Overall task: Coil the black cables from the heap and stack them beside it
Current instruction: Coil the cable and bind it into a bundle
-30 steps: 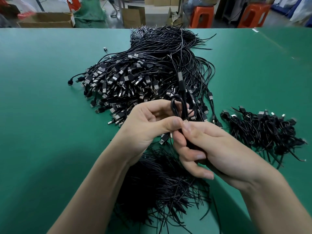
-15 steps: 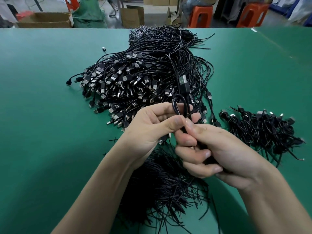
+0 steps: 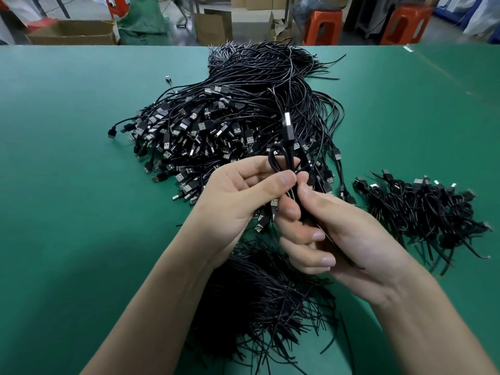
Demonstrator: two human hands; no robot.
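A big heap of black USB cables [image 3: 230,125] covers the middle of the green table [image 3: 67,185]. In front of it my left hand [image 3: 238,196] pinches a small loop of one black cable [image 3: 286,147], whose USB plug sticks up above my fingers. My right hand [image 3: 332,239] grips the lower part of the same cable, thumb against my left thumb. To the right lies a pile of coiled cables [image 3: 427,209].
A bundle of thin black strands [image 3: 265,301] lies under my forearms near the front edge. One loose plug [image 3: 168,78] sits apart at the far left. Beyond the table stand cardboard boxes [image 3: 73,32] and orange stools [image 3: 322,25].
The plug end has risen a little higher above my fingers and the loop has tightened. Both hands have shifted slightly up and kept their hold on the cable.
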